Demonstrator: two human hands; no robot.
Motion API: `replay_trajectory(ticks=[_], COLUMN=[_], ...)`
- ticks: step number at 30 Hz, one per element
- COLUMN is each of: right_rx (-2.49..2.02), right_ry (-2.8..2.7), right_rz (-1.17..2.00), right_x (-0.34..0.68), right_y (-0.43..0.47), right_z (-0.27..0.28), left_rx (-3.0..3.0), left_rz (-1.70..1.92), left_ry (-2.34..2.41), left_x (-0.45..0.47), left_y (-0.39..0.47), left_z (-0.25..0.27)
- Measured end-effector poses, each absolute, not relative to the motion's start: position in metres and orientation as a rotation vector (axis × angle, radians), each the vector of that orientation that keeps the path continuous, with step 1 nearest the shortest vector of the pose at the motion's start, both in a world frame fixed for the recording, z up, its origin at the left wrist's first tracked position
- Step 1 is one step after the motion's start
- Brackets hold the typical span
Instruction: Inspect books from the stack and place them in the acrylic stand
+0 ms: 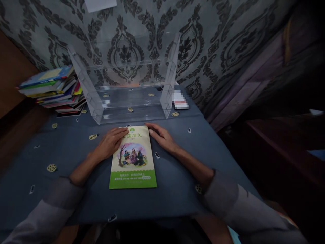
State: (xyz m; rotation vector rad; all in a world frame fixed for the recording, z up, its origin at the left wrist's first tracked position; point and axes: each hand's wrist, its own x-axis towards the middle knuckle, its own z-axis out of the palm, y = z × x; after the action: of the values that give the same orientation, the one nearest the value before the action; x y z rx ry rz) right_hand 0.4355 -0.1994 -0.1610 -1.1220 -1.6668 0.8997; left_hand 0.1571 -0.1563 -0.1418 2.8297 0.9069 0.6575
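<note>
A book (133, 174) with a cream and green cover lies flat on the table, its cover picture facing up. My left hand (111, 143) rests at its upper left edge, fingers stretched over the corner of the cover. At the upper right edge is my right hand (162, 137), fingers extended and the thumb apart from them, close against the book's side. Neither hand is wrapped around the book. Just beyond the book stands a clear acrylic rack (132, 117) with tiered shelves.
A leaning stack of books (54, 89) stands left of the rack. To the rack's right lies a small white item (179, 100), blurred out. The blue tablecloth (83, 200) has pineapple prints. Patterned wallpaper (152, 20) rises behind, and a curtain (243, 88) hangs at right.
</note>
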Motion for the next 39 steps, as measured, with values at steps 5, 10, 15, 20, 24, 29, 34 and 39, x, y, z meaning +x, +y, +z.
replay_trajectory(ticks=[5,10,15,20,24,29,34,39], right_rx=[-1.126,-1.130,-1.131,-1.115,-1.089,-1.082,-1.063,-1.004], right_ry=[-1.629,-1.626,-1.633,-1.544,-1.479,-1.455,-1.427,-1.357], right_rz=[0.919,0.917,0.914,0.973,1.022,1.046,1.067,1.110], right_x=[0.436,0.436,0.436,0.437,0.437,0.436,0.437,0.437], right_y=[-0.199,-0.200,-0.200,-0.197,-0.195,-0.193,-0.193,-0.189], right_z=[-0.158,-0.156,-0.156,-0.157,-0.159,-0.161,-0.161,-0.163], left_rx=[2.830,2.837,2.856,2.854,2.851,2.860,2.895,2.920], left_rz=[0.665,0.600,0.622,0.647,0.632,0.597,0.568,0.569], left_ry=[0.869,0.879,0.822,0.803,0.759,0.741,0.691,0.638], left_x=[0.161,0.164,0.167,0.174,0.182,0.195,0.214,0.228], left_y=[-0.153,-0.152,-0.149,-0.147,-0.146,-0.145,-0.142,-0.139], left_z=[-0.143,-0.140,-0.140,-0.143,-0.142,-0.141,-0.140,-0.140])
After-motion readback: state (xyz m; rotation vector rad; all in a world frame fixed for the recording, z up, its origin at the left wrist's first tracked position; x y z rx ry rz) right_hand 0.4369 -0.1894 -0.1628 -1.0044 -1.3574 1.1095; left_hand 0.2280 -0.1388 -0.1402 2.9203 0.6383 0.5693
